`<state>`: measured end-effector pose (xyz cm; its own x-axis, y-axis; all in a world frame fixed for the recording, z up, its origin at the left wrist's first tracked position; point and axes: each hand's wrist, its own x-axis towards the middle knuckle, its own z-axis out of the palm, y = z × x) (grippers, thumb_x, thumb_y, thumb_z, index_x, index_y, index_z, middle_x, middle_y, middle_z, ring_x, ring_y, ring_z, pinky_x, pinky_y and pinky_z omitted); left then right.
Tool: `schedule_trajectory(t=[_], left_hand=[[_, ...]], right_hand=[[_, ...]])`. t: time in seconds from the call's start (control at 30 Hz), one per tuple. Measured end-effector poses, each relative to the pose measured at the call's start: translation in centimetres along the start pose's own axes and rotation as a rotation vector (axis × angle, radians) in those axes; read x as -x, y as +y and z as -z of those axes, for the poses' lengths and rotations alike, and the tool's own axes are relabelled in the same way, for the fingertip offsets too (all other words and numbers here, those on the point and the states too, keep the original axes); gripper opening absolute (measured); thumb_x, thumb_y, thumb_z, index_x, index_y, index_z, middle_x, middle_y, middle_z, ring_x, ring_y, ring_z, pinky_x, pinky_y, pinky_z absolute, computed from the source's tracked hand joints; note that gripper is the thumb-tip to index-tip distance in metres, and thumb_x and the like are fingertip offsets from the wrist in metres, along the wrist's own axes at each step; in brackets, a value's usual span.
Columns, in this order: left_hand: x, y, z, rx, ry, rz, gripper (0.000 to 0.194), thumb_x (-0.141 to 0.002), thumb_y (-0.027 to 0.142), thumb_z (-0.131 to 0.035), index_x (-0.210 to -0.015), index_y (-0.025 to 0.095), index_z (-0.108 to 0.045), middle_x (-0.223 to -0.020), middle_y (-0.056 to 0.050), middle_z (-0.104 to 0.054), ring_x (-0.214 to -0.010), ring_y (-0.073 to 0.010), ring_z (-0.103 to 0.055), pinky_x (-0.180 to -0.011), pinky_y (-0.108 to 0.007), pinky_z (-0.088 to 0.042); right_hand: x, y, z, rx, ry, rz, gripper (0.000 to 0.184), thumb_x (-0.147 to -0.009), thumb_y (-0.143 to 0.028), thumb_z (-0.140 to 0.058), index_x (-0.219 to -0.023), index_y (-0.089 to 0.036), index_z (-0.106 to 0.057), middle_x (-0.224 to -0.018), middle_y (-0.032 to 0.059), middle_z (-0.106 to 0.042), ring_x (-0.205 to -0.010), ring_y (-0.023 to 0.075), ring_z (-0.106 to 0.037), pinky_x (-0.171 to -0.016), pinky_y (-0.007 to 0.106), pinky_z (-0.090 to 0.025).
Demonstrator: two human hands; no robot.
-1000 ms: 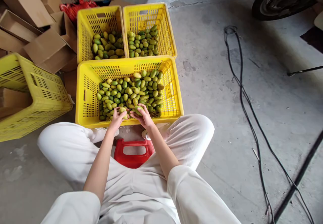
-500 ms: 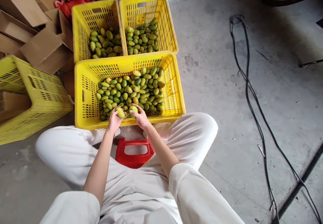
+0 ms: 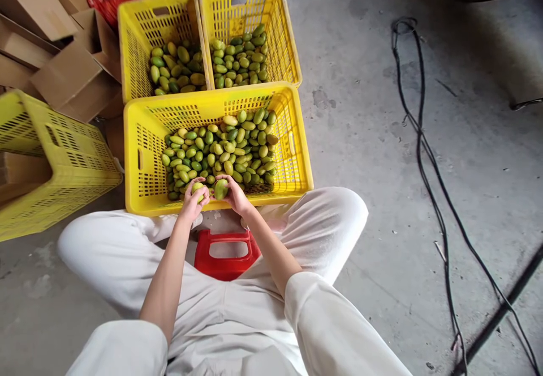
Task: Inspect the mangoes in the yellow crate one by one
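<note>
My left hand (image 3: 194, 201) is closed around a yellow-green small mango (image 3: 198, 191), the fingers covering part of it. Close beside it, my right hand (image 3: 235, 195) grips a greener small mango (image 3: 220, 189) between thumb and fingers. Both hands are over the near rim of a large yellow crate (image 3: 216, 208). Inside that crate lies a heap of small mangoes (image 3: 229, 148), green to yellowish, spread across its floor. The two held fruits are side by side with a small gap between them.
Behind stand two more yellow crates, left (image 3: 123, 53) and right (image 3: 292, 53), holding similar fruit. A tipped yellow crate (image 3: 80, 155) and cardboard boxes (image 3: 80, 76) are on the left. A red stool (image 3: 224, 268) shows between my legs. Black cable (image 3: 428, 184) crosses the floor at right.
Both hands have turned the fruits they hold. The left fingers now wrap further over their mango, and the right-hand mango shows a different, greener side. The view has shifted slightly.
</note>
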<state>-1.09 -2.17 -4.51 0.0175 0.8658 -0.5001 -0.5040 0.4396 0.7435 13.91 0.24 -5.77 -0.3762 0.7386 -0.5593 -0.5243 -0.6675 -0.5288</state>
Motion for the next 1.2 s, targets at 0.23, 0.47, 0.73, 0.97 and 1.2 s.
schedule_trajectory(t=[0.23, 0.47, 0.73, 0.97, 1.2], left_hand=[[0.1, 0.5, 0.1, 0.196, -0.022, 0.026, 0.027, -0.078, 0.043, -0.061, -0.091, 0.019, -0.060, -0.071, -0.004, -0.062, -0.054, -0.0129, -0.054, -0.049, -0.025, -0.041], [-0.2, -0.1, 0.4, 0.151, 0.082, 0.085, 0.035, -0.071, 0.036, -0.080, -0.093, 0.021, -0.056, -0.082, -0.004, -0.066, -0.074, -0.0184, -0.066, -0.055, -0.026, -0.045], [0.0, 0.3, -0.1, 0.078, -0.005, 0.025, 0.046, -0.067, 0.037, -0.085, -0.090, 0.023, -0.048, -0.066, 0.004, -0.059, -0.055, -0.0098, -0.054, -0.045, -0.017, -0.033], [0.0, 0.2, -0.2, 0.030, 0.017, 0.045, 0.043, -0.067, 0.033, -0.084, -0.097, 0.021, -0.055, -0.079, 0.000, -0.064, -0.060, -0.0094, -0.056, -0.053, -0.021, -0.043], [-0.4, 0.3, 0.3, 0.197, 0.042, 0.099, 0.034, -0.069, 0.025, -0.082, -0.091, 0.020, -0.056, -0.074, 0.001, -0.056, -0.059, -0.0078, -0.051, -0.052, -0.020, -0.038]], right_hand=[[-0.2, -0.3, 0.1, -0.018, 0.035, -0.017, 0.052, -0.056, -0.026, -0.084, -0.103, -0.023, -0.061, -0.091, -0.0024, -0.060, -0.082, 0.0153, -0.062, -0.075, 0.034, -0.060], [0.1, -0.4, 0.2, 0.035, 0.035, 0.000, 0.042, -0.051, -0.029, -0.090, -0.081, -0.020, -0.061, -0.076, -0.0054, -0.060, -0.069, 0.0114, -0.062, -0.065, 0.025, -0.056], [-0.2, 0.0, 0.4, -0.019, 0.037, 0.074, 0.044, -0.054, -0.032, -0.090, -0.083, -0.021, -0.059, -0.084, -0.0005, -0.070, -0.069, 0.0149, -0.066, -0.073, 0.033, -0.055], [0.2, -0.4, 1.1, -0.171, 0.003, 0.071, 0.049, -0.067, -0.033, -0.077, -0.113, -0.028, -0.060, -0.095, -0.0015, -0.068, -0.086, 0.0188, -0.068, -0.078, 0.034, -0.056], [0.1, -0.3, 1.4, -0.159, -0.040, 0.031, 0.050, -0.066, -0.040, -0.084, -0.109, -0.026, -0.061, -0.089, 0.0002, -0.068, -0.093, 0.0207, -0.067, -0.082, 0.037, -0.057]])
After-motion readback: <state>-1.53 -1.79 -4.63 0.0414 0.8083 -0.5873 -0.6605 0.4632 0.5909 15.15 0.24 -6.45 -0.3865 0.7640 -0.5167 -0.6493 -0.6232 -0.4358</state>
